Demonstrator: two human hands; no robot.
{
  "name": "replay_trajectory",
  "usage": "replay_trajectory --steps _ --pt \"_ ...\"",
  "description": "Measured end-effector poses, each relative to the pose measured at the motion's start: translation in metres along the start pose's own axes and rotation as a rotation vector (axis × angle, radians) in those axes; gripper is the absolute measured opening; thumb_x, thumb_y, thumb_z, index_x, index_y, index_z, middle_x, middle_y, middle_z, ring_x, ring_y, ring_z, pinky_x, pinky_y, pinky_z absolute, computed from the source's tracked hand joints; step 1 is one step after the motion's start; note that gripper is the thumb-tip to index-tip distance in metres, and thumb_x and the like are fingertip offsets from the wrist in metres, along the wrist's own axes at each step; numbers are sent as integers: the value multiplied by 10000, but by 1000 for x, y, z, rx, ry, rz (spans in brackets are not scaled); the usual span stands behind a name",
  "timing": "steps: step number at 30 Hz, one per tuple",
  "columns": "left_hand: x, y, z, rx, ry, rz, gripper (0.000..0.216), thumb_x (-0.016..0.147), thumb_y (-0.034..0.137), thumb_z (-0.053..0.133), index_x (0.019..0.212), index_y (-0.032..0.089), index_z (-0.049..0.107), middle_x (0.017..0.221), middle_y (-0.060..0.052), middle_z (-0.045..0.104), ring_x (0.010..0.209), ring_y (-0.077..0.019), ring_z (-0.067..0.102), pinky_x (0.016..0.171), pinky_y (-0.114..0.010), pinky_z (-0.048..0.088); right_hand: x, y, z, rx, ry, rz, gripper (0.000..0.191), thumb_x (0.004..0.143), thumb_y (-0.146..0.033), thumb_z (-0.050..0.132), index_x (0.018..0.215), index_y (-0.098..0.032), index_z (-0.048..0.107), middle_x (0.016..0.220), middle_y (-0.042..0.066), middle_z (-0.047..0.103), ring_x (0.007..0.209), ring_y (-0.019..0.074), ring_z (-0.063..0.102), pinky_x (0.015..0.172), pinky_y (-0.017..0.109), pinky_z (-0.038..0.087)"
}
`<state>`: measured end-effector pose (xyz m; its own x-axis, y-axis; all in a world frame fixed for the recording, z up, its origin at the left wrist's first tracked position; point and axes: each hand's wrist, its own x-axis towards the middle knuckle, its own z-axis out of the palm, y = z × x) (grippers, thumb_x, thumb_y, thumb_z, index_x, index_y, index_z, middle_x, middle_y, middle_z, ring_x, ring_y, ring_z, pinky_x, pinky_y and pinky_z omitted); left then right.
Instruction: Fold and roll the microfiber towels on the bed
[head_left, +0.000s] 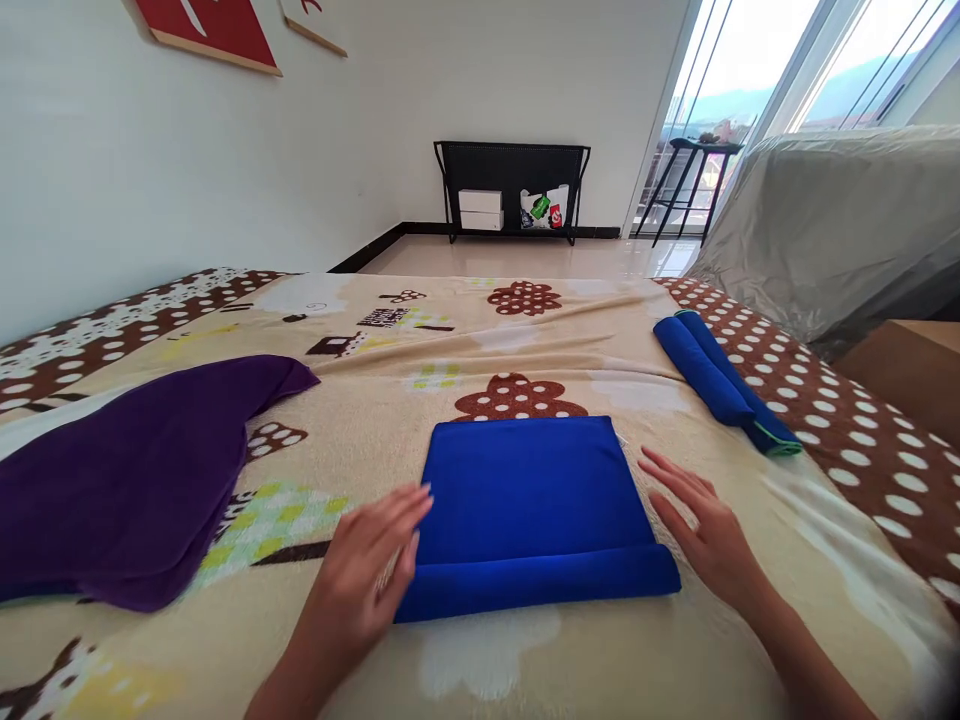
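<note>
A bright blue folded towel lies flat on the patterned blanket, its near edge rolled up into a thick band. My left hand rests open at the towel's left end, fingers stretched out and touching the rolled edge. My right hand lies open on the blanket just right of the towel, fingers spread, holding nothing. A second blue towel, rolled into a tight cylinder, sits further away at the right.
A purple cloth is spread on the blanket at the left. A grey covered sofa stands beyond the bed's right edge, a brown box beside it. A black rack stands against the far wall.
</note>
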<state>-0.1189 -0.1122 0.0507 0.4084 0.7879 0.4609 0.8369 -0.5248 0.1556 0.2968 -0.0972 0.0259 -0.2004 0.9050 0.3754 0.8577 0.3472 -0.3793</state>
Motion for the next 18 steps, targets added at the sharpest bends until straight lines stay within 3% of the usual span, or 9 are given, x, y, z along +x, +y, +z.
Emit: replay_trajectory --steps 3,7,13,18 --pt "-41 29 -9 73 18 164 574 863 76 510 1414 237 506 1317 -57 656 1259 -221 578 1036 -372 458 -49 -23 -9 1 73 -190 456 925 -205 521 1369 -309 541 1341 44 623 1268 221 556 1031 396 418" --pt "-59 44 8 118 41 114 558 843 40 477 1384 165 529 1248 -88 693 1173 -221 633 1023 -372 444 -80 -39 9 -137 86 -276 538 846 -137 531 1374 -241 534 1212 60 690 1118 221 640 962 378 428" --pt "-51 44 22 86 59 -61 381 909 52 479 1210 231 628 1133 -37 739 1033 -188 685 1001 -397 362 -73 -45 29 -233 110 -193 399 844 -105 509 1221 -199 601 1153 63 709 1059 222 655 995 420 369" --pt "-34 44 29 156 110 -94 286 913 53 456 1033 194 674 974 -48 751 914 -206 692 906 -395 367 -54 -54 31 -178 177 -86 279 860 -80 450 1024 -199 642 1005 46 722 984 213 649 977 410 370"
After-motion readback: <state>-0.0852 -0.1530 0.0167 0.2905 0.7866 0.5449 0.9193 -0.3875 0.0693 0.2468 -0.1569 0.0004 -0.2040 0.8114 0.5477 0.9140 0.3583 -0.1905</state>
